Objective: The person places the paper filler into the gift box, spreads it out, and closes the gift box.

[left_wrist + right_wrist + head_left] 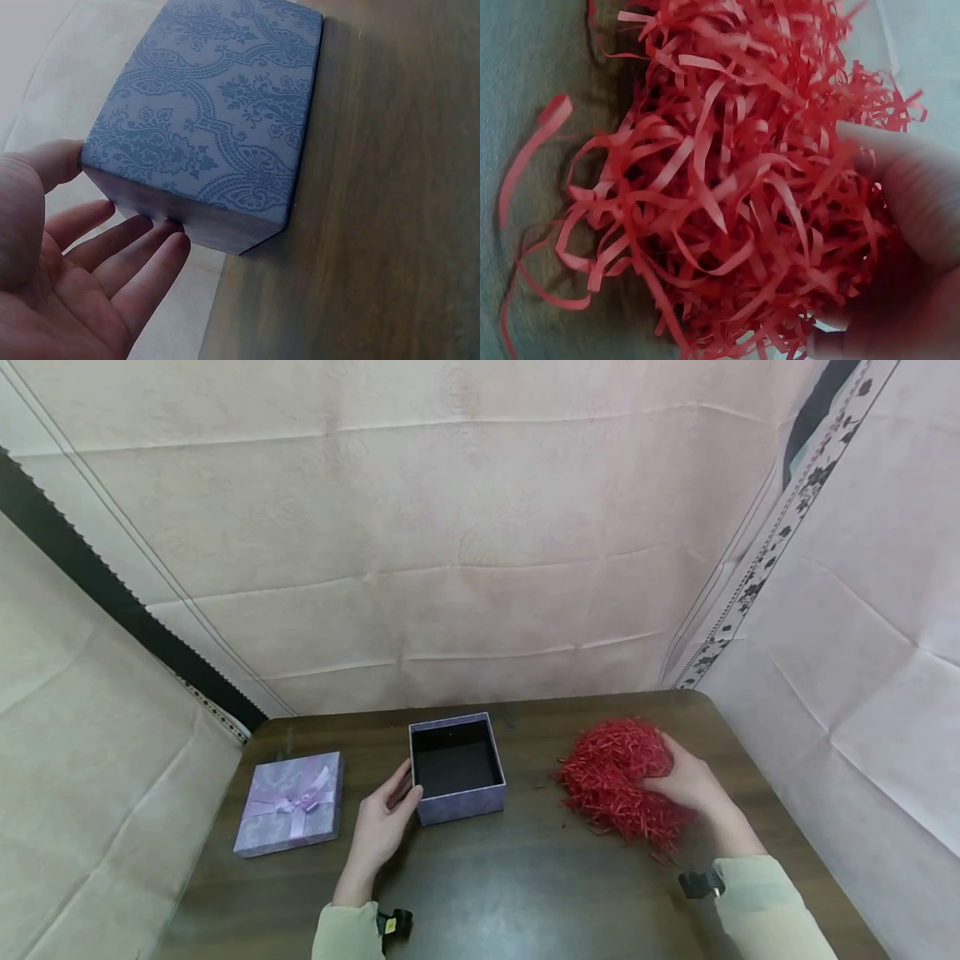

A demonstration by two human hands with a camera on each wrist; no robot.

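Note:
A purple-blue patterned gift box [461, 804] with a black inside stands without its lid in the middle of the table. My left hand [381, 831] holds it at its near left corner, thumb on one face and fingertips against the side. The left wrist view shows the box's damask pattern [202, 97] close up. A loose heap of red shredded paper [618, 777] lies to the right. My right hand [690, 781] grips it from its right side, thumb and fingers sunk into the strands; the fingertips are hidden.
The lavender lid [288, 802] with a ribbon bow lies at the left of the brown wooden table [517, 877]. A few red strands [532, 157] lie loose beside the heap. Pale cloth [465, 568] hangs behind the table and on both sides.

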